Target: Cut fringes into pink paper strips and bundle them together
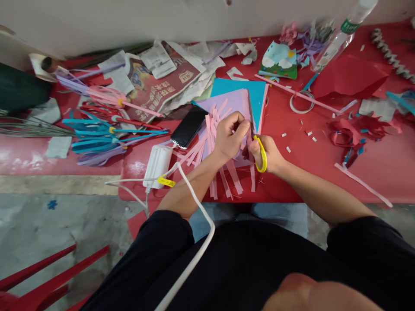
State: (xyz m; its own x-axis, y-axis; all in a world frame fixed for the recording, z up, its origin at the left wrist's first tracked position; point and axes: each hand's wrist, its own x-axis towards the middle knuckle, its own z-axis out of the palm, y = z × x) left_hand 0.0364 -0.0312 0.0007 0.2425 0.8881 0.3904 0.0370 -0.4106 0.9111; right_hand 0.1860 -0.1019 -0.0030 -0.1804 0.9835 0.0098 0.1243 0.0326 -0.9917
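My left hand [229,136] pinches a pink paper sheet [247,98] near its lower edge, fingers closed on it. My right hand [267,154] grips yellow-handled scissors [261,152], whose dark blades [251,121] point away from me along the pink paper. Several cut pink strips [223,172] lie fanned out under and beside my hands, on a lilac sheet [228,101] and a blue sheet [238,88], all on the red table [324,164].
A black phone [189,126] and a white charger [158,165] with its cable lie to the left. Paper flowers [100,134], newspapers [158,82], a tape roll [301,103], a plastic bottle [340,39], red paper [348,77] and scraps [352,134] cover the table. A red chair [39,276] stands lower left.
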